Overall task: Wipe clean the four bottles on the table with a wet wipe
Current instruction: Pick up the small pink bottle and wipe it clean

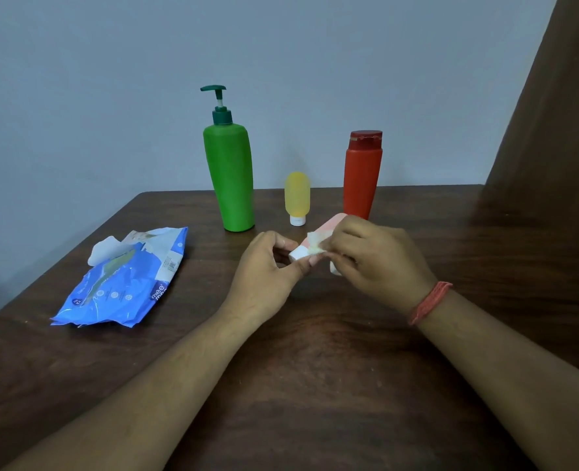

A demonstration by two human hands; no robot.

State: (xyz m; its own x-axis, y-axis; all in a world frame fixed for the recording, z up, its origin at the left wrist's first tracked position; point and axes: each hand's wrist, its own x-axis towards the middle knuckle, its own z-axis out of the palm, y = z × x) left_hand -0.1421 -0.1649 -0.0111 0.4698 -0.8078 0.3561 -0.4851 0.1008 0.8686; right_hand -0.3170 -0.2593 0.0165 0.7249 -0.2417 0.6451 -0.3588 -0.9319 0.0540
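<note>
A small pink bottle (332, 222) with a white cap lies tilted above the table between my hands. My left hand (267, 270) pinches its white cap end. My right hand (376, 256) holds a white wet wipe (317, 240) pressed against the bottle's side. Behind them stand three bottles upright: a tall green pump bottle (232, 178), a small yellow bottle (297, 195) resting on its white cap, and a red bottle (362, 175) with a dark red lid. Most of the pink bottle is hidden by my right hand.
An opened blue pack of wet wipes (128, 283) lies at the left on the dark wooden table (315, 385), a wipe sticking out of its flap. A grey wall rises behind the table. A brown curtain (553, 130) hangs at the right.
</note>
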